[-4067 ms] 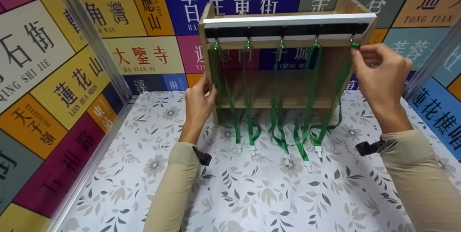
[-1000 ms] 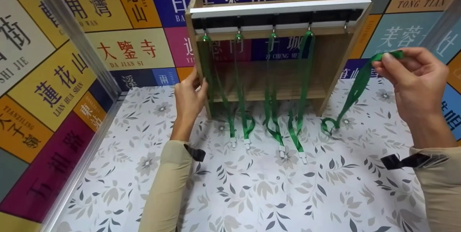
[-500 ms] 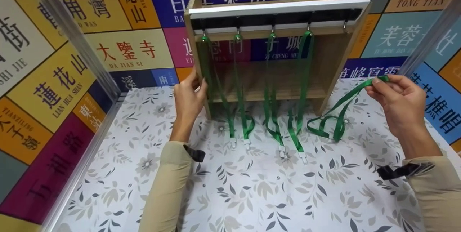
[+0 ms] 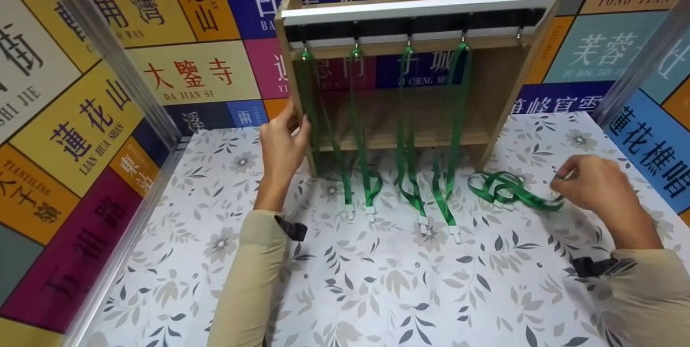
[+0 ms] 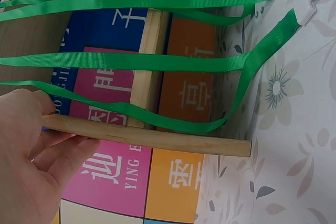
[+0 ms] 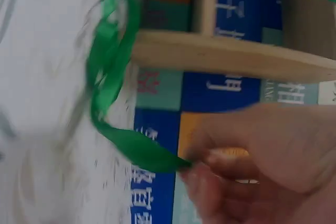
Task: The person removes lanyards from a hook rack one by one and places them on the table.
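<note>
A wooden rack (image 4: 420,120) stands at the back of the table with a row of metal hooks along its white and black top strip. My left hand (image 4: 283,139) grips its left side panel, thumb in front and fingers behind; the left wrist view shows the panel edge (image 5: 157,139) between them. Green lanyards (image 4: 457,110) hang from all hooks except the rightmost hook (image 4: 520,39). Right of the rack, my right hand (image 4: 598,185) pinches one end of a loose green lanyard (image 4: 498,188), most of which lies coiled on the table. The right wrist view is blurred.
White plastic clips (image 4: 423,223) at the lanyards' lower ends rest on the floral tablecloth (image 4: 345,293). Walls with colourful street-name panels (image 4: 194,72) close in the back and both sides, with clear corner posts (image 4: 116,61).
My right hand has taken the rightmost lanyard off its hook, carried it right and lowered it, so it now coils on the table. The left hand keeps its grip on the rack.
</note>
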Action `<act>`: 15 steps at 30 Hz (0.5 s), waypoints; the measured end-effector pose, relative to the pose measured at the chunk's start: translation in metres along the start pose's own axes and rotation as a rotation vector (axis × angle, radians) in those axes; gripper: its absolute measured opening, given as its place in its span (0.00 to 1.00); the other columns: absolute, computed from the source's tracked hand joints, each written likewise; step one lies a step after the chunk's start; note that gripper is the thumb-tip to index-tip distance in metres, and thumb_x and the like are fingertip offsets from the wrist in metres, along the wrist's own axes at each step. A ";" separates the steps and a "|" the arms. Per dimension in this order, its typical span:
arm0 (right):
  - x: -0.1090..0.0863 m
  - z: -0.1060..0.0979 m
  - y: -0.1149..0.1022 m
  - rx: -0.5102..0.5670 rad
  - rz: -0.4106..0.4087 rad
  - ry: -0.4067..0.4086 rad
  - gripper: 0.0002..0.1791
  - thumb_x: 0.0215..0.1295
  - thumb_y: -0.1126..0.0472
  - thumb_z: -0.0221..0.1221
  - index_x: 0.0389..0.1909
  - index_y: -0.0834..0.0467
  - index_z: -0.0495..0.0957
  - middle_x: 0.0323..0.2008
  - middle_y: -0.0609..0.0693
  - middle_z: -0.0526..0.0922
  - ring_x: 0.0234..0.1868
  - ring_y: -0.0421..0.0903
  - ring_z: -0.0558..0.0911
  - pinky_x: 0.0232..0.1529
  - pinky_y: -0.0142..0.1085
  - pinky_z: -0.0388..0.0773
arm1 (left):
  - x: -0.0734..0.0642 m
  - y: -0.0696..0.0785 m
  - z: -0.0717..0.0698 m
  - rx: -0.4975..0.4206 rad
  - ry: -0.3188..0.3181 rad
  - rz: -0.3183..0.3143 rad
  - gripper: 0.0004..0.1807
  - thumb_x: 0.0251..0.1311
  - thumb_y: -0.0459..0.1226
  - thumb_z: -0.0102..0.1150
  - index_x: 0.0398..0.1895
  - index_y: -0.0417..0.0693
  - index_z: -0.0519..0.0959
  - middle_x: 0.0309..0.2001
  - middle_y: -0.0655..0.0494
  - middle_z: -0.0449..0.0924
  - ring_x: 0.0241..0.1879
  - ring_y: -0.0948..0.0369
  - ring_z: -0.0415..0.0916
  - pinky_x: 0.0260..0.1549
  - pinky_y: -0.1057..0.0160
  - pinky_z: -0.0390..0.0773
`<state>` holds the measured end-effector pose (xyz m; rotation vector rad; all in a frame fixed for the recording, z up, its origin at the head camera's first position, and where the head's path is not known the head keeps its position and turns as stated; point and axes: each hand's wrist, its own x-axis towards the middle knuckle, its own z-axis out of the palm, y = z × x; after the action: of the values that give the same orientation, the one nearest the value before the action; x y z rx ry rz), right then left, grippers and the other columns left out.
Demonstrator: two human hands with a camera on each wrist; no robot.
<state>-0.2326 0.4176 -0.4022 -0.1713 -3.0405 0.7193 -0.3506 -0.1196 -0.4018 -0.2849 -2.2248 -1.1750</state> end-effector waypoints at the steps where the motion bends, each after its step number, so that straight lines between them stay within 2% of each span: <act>1: 0.001 0.000 -0.003 0.027 -0.014 -0.089 0.16 0.70 0.58 0.66 0.49 0.67 0.82 0.39 0.63 0.86 0.36 0.54 0.83 0.29 0.39 0.78 | 0.000 0.000 -0.001 0.002 0.001 -0.002 0.28 0.74 0.36 0.65 0.77 0.49 0.76 0.55 0.44 0.92 0.54 0.54 0.91 0.57 0.57 0.89; 3: 0.005 0.004 -0.011 0.108 -0.037 -0.212 0.17 0.71 0.58 0.66 0.52 0.67 0.81 0.39 0.56 0.87 0.37 0.48 0.84 0.34 0.37 0.84 | 0.001 0.000 -0.002 -0.002 -0.004 -0.014 0.29 0.75 0.36 0.65 0.77 0.50 0.76 0.57 0.45 0.91 0.55 0.55 0.91 0.57 0.58 0.89; 5: 0.010 0.012 -0.018 0.214 -0.039 -0.264 0.19 0.73 0.58 0.66 0.57 0.67 0.80 0.40 0.51 0.87 0.37 0.43 0.87 0.40 0.35 0.87 | 0.001 0.001 -0.002 -0.005 -0.008 -0.021 0.29 0.75 0.36 0.65 0.78 0.52 0.75 0.58 0.47 0.91 0.56 0.56 0.91 0.57 0.58 0.89; 10: 0.023 0.034 -0.019 0.537 0.022 -0.226 0.24 0.76 0.57 0.67 0.64 0.67 0.74 0.41 0.42 0.88 0.42 0.36 0.92 0.50 0.29 0.89 | 0.000 0.000 -0.002 -0.015 0.001 -0.006 0.28 0.75 0.35 0.65 0.76 0.51 0.77 0.57 0.46 0.91 0.55 0.56 0.91 0.57 0.58 0.89; 15: 0.035 0.055 -0.007 0.944 0.124 -0.144 0.25 0.73 0.63 0.70 0.63 0.66 0.71 0.39 0.42 0.92 0.43 0.38 0.94 0.52 0.32 0.89 | -0.001 0.001 0.000 -0.019 0.009 0.015 0.26 0.74 0.36 0.65 0.74 0.51 0.79 0.56 0.45 0.91 0.54 0.55 0.91 0.56 0.57 0.89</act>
<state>-0.2701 0.3911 -0.4485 -0.2844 -2.4480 2.1078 -0.3497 -0.1188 -0.4014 -0.3028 -2.2015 -1.1877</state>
